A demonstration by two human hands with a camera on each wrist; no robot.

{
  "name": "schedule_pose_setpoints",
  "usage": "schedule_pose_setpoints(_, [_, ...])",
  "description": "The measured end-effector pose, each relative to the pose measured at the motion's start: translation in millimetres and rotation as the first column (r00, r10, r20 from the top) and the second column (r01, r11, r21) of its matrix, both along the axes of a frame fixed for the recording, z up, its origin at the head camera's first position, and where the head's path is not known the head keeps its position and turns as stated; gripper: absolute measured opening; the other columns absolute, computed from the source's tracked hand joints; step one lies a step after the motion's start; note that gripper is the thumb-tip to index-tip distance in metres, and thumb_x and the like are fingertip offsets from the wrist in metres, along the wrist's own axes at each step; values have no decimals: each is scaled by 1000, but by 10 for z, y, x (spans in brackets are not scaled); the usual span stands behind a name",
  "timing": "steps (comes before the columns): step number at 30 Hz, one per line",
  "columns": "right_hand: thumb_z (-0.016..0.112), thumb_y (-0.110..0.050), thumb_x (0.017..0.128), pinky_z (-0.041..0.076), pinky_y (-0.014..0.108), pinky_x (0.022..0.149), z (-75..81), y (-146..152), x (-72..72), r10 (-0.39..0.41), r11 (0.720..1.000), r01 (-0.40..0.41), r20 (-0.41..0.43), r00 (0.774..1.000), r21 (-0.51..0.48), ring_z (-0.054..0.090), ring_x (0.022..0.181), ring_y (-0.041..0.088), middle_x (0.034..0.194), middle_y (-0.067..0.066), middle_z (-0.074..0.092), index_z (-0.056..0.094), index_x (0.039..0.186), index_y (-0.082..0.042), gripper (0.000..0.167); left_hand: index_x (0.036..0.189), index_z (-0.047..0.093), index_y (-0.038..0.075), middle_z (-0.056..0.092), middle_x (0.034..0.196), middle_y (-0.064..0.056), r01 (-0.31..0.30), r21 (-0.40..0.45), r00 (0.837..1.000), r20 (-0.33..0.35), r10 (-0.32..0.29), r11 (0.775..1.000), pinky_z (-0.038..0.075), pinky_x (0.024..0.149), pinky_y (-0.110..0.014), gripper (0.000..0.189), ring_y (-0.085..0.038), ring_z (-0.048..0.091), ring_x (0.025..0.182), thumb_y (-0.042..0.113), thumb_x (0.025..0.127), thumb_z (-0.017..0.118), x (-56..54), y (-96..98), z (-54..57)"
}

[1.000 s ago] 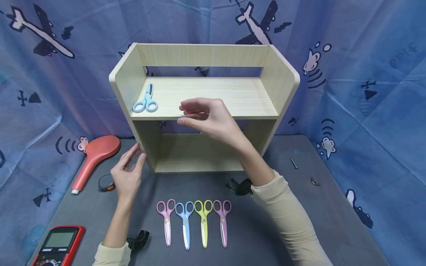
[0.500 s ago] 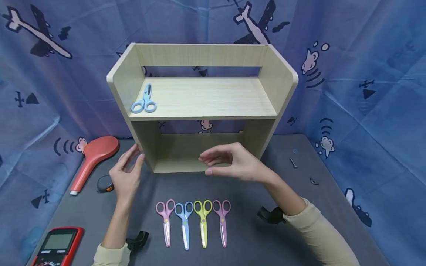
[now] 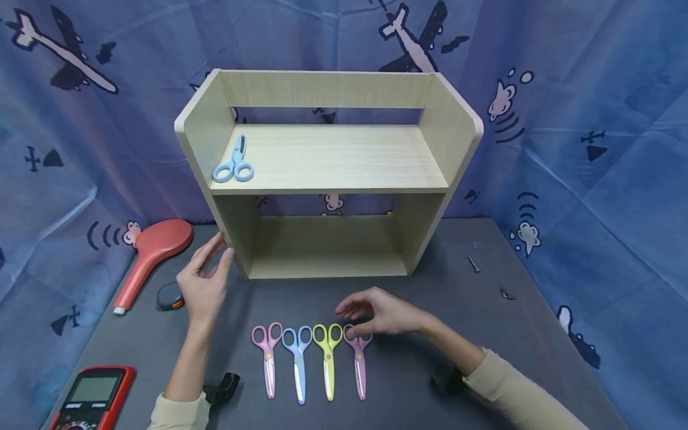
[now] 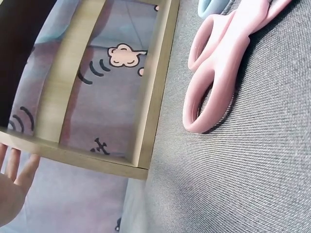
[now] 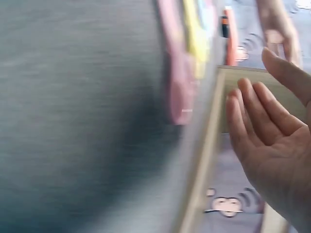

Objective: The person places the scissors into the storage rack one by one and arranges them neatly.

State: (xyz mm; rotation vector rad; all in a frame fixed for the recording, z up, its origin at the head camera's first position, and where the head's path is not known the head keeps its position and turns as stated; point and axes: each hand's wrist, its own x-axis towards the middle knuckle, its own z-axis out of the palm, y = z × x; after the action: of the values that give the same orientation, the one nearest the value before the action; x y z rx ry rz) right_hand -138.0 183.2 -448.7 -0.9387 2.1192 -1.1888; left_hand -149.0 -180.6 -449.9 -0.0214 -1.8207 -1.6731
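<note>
My left hand (image 3: 205, 283) rests its fingertips against the lower left side of the pale wooden shelf (image 3: 333, 191); in the left wrist view the fingers (image 4: 26, 174) meet the panel's edge. Over the handles of the mauve scissors (image 3: 361, 370) hovers my right hand (image 3: 384, 313), fingers loosely bent and nothing between them. Beside these, in a row, lie yellow scissors (image 3: 329, 370), blue scissors (image 3: 299, 370) and pink scissors (image 3: 269, 370), handles toward the shelf. Light blue scissors (image 3: 236, 161) lie at the left end of the upper board.
At left are a red paddle-shaped thing (image 3: 161, 242) with a handle, a small black-and-orange item (image 3: 171, 298) and a red multimeter (image 3: 97, 394). A bolt (image 3: 473, 264) and a small metal piece (image 3: 507, 293) lie at right. A blue patterned curtain (image 3: 591, 119) surrounds the grey table (image 3: 510, 352).
My right hand has come down from in front of the upper board, past the lower compartment, to the mauve scissors' handles. My left hand has stayed at the shelf's side.
</note>
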Motion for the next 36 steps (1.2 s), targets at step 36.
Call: schedule_pose_setpoints(36, [87, -7, 81, 56, 18, 81, -390, -51, 123, -126, 976, 163, -236, 963, 144, 64, 90, 7, 101, 1, 74, 75, 114, -10, 36, 137, 77, 12, 75, 133, -7, 0, 3, 1000, 6, 0, 1000, 60, 97, -15, 39, 1, 73, 119, 3, 99, 78, -3, 9, 10])
